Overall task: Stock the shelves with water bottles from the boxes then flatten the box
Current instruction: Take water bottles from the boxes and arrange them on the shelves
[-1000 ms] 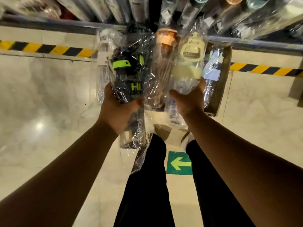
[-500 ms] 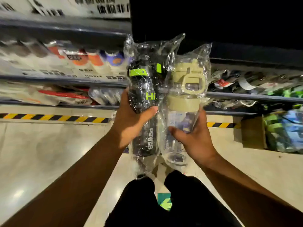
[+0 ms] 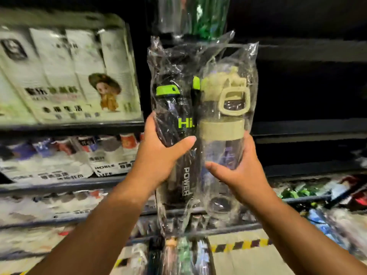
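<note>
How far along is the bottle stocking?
Done: wrapped bottles already lie on the bottom shelf. In hand: the left hand grips a black bottle, the right hand a beige-lidded clear bottle, both before a dark shelf. Left: shelving these two; no box shows, so flattening is unjudged.

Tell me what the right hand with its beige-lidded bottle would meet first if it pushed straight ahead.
Probably nothing soon: the right hand grips the beige-lidded bottle in front of a dark shelf bay that looks free. Depth there is unclear, so its back wall could be close.
</note>
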Motion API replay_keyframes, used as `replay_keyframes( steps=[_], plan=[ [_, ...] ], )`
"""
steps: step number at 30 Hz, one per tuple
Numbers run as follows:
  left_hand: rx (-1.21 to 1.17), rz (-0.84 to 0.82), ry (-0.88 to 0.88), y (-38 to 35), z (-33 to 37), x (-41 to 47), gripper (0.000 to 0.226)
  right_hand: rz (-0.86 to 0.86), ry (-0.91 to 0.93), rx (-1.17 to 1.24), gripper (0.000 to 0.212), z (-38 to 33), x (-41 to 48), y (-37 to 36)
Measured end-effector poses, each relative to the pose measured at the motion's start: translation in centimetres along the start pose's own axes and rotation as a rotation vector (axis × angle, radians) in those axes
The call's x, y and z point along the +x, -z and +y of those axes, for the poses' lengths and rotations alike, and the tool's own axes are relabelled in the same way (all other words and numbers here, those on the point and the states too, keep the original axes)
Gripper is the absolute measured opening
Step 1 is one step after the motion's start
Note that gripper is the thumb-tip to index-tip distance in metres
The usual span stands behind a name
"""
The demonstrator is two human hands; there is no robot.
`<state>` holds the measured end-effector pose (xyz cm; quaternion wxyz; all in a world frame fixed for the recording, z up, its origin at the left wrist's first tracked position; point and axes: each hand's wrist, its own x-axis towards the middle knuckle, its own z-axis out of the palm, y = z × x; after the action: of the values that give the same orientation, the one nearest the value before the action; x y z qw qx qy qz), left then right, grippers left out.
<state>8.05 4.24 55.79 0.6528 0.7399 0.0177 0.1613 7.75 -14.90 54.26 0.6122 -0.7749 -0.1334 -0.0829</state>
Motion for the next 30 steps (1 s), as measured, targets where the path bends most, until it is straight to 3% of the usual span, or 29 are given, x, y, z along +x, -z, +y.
replay_keyframes(
  steps=[4,8,14,17,25,30],
  plan=[
    [-0.032,-0.018,-0.171,-0.4,7.0,3.4,0.073,0.065,0.143,0.047,0.1,-5.7,3.8,1.9],
    [-0.073,-0.042,-0.303,-0.7,13.2,6.6,0.084,0.133,0.266,0.094,0.103,-10.7,7.3,3.7],
    [-0.067,-0.062,-0.467,-1.7,21.2,9.9,0.073,0.158,0.378,0.147,0.105,-16.8,12.7,6.7],
    [-0.033,-0.06,-0.486,-2.0,23.6,11.2,0.095,0.181,0.414,0.177,0.103,-18.5,15.3,8.3],
    [0.055,0.029,-0.468,-3.4,24.4,14.6,0.112,0.205,0.473,0.173,0.088,-19.2,22.2,11.5],
    [0.071,0.11,-0.453,-4.6,24.2,16.8,0.103,0.204,0.489,0.159,0.093,-17.5,26.9,12.0]
  ],
)
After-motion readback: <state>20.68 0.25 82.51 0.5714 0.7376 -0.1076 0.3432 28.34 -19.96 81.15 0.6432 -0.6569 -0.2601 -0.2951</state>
